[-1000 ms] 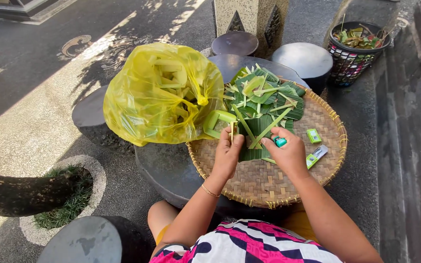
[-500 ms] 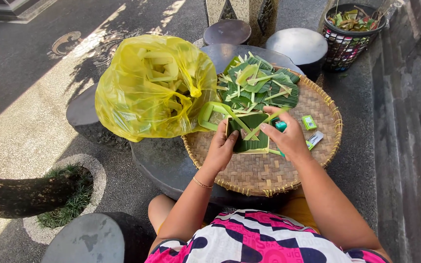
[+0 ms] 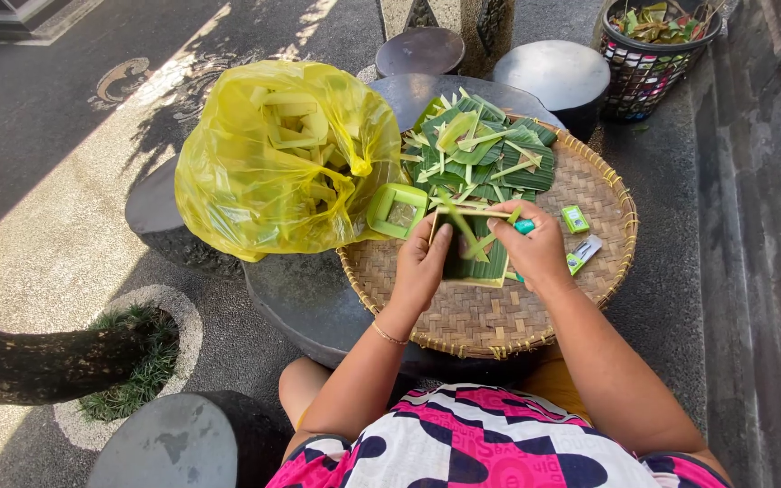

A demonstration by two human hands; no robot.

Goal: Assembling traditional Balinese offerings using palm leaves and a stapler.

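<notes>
Compared with the earlier frames, both hands had drawn nearer to the body and lifted a folded green leaf piece (image 3: 476, 258) clear of the heap, and the view had tilted slightly down.

Largest to smallest: a dark round stone table (image 3: 305, 303) carried a round woven bamboo tray (image 3: 499, 316), set close to the seated person so that both forearms could work above it. To the left, partly resting on the tray rim, sat a yellow plastic bag (image 3: 273, 163) of pale leaf strips, its mouth knotted, apparently to keep the contents together. On the far half of the tray lay a pile of cut green leaf squares and thin sticks (image 3: 485, 154), within easy reach. A wire basket of leaf scraps (image 3: 657, 45) stood far right, well apart from the tray.

The left hand (image 3: 422, 262) was closed on the left edge of the leaf piece, steadying it. The right hand (image 3: 531, 248) gripped the right edge, fingers pinched together, with a small teal tool (image 3: 523, 227) showing at the fingers; its kind could not be told. A light green square leaf frame (image 3: 398, 211) lay just left of the hands. Two small green packets (image 3: 576, 219) lay just right.
</notes>
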